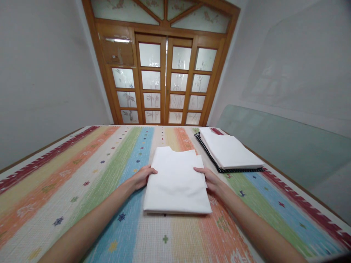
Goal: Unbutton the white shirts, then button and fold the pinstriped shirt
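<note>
Both arms reach forward, left hand (142, 176) and right hand (210, 179) apart, thumbs uppermost

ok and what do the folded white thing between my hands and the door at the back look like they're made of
Folded white piece: probably matte woven fabric, going by its soft creases and layered, bending edges; fibre unclear.
Door: brown, slightly glossy wood frame, likely varnished, with translucent patterned panes, probably frosted glass.

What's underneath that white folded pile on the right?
A dark cloth with a patterned edge shows below the white pile, beside the striped cover; the rest underneath is hidden.
</note>
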Available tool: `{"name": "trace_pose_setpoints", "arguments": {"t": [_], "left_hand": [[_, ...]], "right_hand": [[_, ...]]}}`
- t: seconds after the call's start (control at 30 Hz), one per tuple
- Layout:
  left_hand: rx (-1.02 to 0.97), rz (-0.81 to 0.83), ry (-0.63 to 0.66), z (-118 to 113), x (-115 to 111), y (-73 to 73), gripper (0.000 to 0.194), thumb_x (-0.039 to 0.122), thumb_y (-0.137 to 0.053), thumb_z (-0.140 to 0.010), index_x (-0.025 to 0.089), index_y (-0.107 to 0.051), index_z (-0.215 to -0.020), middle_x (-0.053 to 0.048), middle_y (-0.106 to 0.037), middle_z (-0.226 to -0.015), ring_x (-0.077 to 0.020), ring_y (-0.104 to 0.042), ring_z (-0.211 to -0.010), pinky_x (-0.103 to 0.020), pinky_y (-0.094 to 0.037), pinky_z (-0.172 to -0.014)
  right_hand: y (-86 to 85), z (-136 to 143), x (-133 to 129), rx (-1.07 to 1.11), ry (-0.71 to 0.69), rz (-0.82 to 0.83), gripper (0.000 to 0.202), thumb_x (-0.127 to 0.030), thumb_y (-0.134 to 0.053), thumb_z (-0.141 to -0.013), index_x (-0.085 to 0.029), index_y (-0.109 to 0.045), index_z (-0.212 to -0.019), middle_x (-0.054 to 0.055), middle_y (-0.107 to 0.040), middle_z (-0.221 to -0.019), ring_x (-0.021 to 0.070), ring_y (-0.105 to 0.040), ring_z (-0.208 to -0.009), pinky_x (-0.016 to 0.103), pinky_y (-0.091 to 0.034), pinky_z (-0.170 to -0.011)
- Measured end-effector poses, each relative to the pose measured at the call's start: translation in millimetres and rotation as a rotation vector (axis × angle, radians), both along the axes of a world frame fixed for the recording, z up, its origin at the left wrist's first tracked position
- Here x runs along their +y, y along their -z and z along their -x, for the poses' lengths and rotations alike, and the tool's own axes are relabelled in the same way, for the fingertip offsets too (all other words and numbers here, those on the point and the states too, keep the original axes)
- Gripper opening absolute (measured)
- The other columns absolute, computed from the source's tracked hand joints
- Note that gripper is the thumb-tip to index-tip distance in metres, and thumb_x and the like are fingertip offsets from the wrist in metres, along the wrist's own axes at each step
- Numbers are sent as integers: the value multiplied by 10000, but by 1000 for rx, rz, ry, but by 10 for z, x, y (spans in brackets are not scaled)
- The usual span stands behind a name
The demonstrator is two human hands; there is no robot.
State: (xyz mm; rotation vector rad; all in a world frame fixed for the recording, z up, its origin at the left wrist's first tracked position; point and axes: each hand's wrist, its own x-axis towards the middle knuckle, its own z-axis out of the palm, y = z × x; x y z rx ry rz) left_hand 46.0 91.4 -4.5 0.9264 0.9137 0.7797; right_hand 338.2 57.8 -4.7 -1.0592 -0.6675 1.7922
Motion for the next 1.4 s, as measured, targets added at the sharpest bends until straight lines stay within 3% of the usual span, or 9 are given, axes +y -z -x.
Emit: {"name": "trace_pose_setpoints", "arguments": {"t": [0.13, 0.23, 0.53, 0.7, 0.9, 1.13, 1.4], "left_hand": [[-6, 22, 6, -44, 26, 11, 528, 190, -733, -662, 126, -544, -1151, -139, -709, -1022, -241, -689, -883, -342, -549, -804], [-4, 18, 18, -76, 46, 13, 604, 211, -782, -633, 131, -524, -1173, -143, -707, -1020, -246, -690, -879, -362, -542, -836], [-114, -8, 69, -167, 13, -39, 670, 68, -709, -549, 173, -522, -1184, -120, -672, -1136, -288, -647, -1026, -391, -517, -895], [-199, -43, 72, -370, -12, -158, 739, 78, -691, -570, 180, -483, -1272, -131, -640, -1200, -310, -623, -1069, -395, -520, -877], [-270, -90, 113, -754, 85, -346, 746, 77, -689, -567, 164, -478, -1278, -140, -620, -1231, -300, -614, -1079, -380, -508, -891], [-374, -161, 138, -1386, 316, -523, 702, 72, -705, -541, 159, -517, -1211, -142, -618, -1224, -287, -615, -1061, -385, -495, -906], [-373, -213, 146, -2168, 728, -660, 720, 73, -697, -507, 197, -514, -1193, -103, -635, -1176, -201, -650, -855, -276, -526, -682]], "right_hand": [[95, -12, 66, -67, -55, -3, 329, -123, -589, -779, -91, -610, -1106, 123, -742, -934, 224, -716, -846, 374, -537, -882], [75, -16, 83, -91, -70, 11, 317, -116, -612, -759, -83, -618, -1075, 127, -744, -908, 228, -719, -814, 385, -546, -862], [-159, -156, 116, -167, -26, -59, 342, -68, -645, -723, -129, -625, -1058, 96, -749, -907, 203, -717, -749, 324, -583, -737], [-427, -401, 160, -222, -24, -109, 344, -93, -666, -717, -119, -628, -1058, 111, -742, -952, 214, -716, -776, 328, -583, -740], [-806, -752, 127, -303, 20, -157, 349, -112, -671, -729, -120, -618, -1074, 125, -739, -963, 237, -720, -779, 336, -596, -696], [-1070, -1275, 196, -395, 113, -176, 337, -83, -669, -730, -129, -622, -1060, 127, -742, -940, 248, -720, -720, 358, -608, -653], [-1397, -1918, 435, -583, 205, -142, 243, -95, -660, -759, -105, -640, -1001, 127, -748, -872, 226, -716, -677, 325, -609, -644]]}}
